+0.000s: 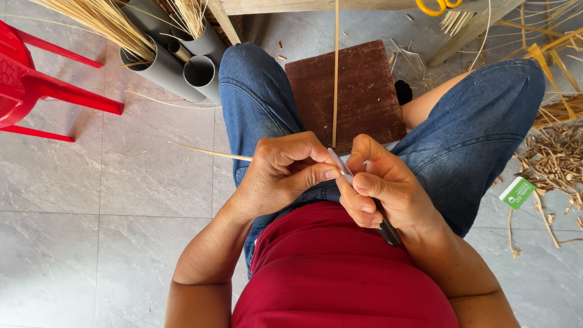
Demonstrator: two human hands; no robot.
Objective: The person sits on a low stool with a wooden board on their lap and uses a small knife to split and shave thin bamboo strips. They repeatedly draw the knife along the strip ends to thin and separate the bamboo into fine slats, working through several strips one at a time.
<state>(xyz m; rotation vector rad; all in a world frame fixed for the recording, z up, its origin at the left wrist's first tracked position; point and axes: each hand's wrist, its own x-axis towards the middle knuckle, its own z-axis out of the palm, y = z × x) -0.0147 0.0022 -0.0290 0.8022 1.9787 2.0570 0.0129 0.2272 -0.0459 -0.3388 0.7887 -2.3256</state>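
Observation:
My left hand [284, 171] pinches a long thin bamboo strip [335, 73] that runs straight up from my lap past a brown wooden board [364, 91]. My right hand [382, 185] grips a small knife [364, 194] with a dark handle, its blade pressed against the strip by my left thumb. Both hands meet over my thighs in blue denim shorts. A second thin sliver [209, 152] sticks out to the left from under my left hand.
Grey plastic pipes [176, 64] holding bundled straw strips stand at upper left beside a red plastic chair [36, 85]. Shavings and cut strips [555, 161] litter the tile floor at right, with a small green-white packet [517, 192]. Yellow scissors [436, 6] lie at the top.

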